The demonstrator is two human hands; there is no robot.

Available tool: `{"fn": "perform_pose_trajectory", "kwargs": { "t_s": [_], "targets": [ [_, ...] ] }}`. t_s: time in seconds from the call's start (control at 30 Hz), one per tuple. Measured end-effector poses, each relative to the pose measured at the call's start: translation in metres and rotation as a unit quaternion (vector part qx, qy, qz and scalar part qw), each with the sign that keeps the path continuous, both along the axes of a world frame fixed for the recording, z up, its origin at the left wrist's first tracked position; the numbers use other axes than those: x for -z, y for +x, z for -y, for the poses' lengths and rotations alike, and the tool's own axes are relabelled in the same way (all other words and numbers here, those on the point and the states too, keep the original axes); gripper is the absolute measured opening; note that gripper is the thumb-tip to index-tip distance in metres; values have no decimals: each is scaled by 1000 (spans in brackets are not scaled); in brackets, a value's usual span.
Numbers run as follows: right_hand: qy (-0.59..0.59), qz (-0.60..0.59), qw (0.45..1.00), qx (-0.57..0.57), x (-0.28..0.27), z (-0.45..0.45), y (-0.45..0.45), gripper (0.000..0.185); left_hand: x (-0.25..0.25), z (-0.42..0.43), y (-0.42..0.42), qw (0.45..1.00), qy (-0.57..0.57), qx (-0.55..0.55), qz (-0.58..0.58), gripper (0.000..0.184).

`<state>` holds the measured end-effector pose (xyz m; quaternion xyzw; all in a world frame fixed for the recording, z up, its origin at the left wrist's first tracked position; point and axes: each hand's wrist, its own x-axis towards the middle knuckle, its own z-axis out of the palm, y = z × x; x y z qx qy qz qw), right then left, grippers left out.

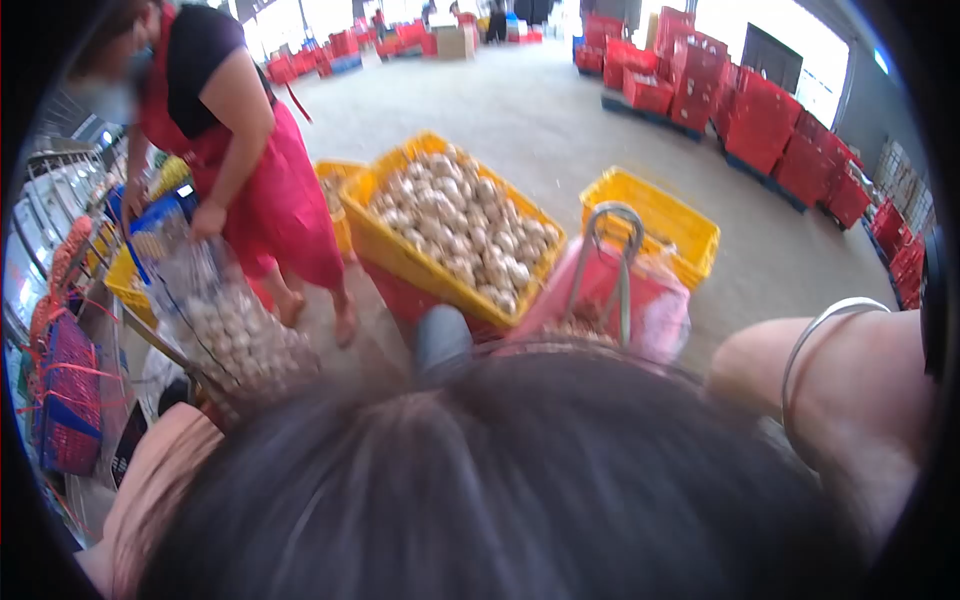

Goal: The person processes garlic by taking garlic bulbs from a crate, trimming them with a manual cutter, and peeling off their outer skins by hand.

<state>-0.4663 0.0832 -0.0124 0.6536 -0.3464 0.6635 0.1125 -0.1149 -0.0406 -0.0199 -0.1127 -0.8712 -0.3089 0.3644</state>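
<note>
A yellow crate (355, 205) full of garlic bulbs (450, 215) stands tilted on a red crate in the middle. At the right, a silver bangle (790, 375) circles my right arm; its fingers are hidden, and what they touch cannot be seen. Only bare skin of my left arm (160, 470) shows at the lower left, and my left hand is out of sight. Pink plastic bagging (655, 315) and a grey metal handle (627, 265) are beside the crate. To the left, a clear bag (235, 335) holds more bulbs. Dark hair covers the bottom centre.
A person in a pink apron (290, 200) stands at the left, hands at the clear bag's top. Another yellow crate (650, 205) sits right of centre. Stacked red crates (765, 125) line the right side. A purple basket (72, 385) is at the far left.
</note>
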Motion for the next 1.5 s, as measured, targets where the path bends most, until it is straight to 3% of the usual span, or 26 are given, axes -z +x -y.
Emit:
{"fn": "perform_pose_trajectory", "kwargs": {
  "t_s": [0.37,0.9,1.1,1.13,1.17,1.27,1.5],
  "targets": [
    [29,27,998,54,50,38,-10,35,14,73,2,999,-38,-33,10,42],
    [49,8,994,97,65,33,-8,33,39,97,10,993,-106,-28,-36,48],
    [47,15,993,112,65,26,-10,33,13,97,35,950,-254,-78,-164,51],
    [46,16,992,115,65,22,-11,32,16,122,26,983,-175,46,5,64],
    [47,15,992,119,63,21,-12,32,26,143,18,968,-76,166,170,78],
    [60,11,989,135,59,23,-16,32,43,116,11,997,-40,54,31,75],
    [45,16,986,161,70,7,-11,31,46,122,-1,999,-33,17,4,70]
  ]
}}
